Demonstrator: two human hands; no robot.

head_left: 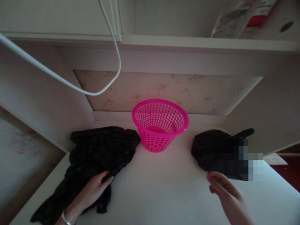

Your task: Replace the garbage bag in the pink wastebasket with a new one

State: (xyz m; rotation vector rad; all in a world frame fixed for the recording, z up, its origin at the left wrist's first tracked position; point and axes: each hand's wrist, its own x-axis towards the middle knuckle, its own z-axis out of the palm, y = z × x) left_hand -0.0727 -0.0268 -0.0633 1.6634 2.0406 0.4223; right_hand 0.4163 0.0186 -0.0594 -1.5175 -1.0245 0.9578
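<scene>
A crumpled black plastic bag (100,150) lies spread on the white surface at the left. My left hand (97,187) is on its near right edge, thumb and fingers closed on the plastic. Off to the right, my right hand (225,187) hovers with fingers stretched out and slightly curled, holding nothing that I can see. Just beyond those fingers sits a bunched black bag (211,150) with a knotted end; part of it is blurred out. Between the two bags stands an upright pink plastic basket (156,142) with a perforated wall, apart from both hands.
A white cable (93,93) loops down in front at upper left. Above the white tabletop (159,187) runs a shelf (187,42) with plastic-wrapped packages (236,23) at its right. Side panels and a flowered wall (199,87) enclose the space.
</scene>
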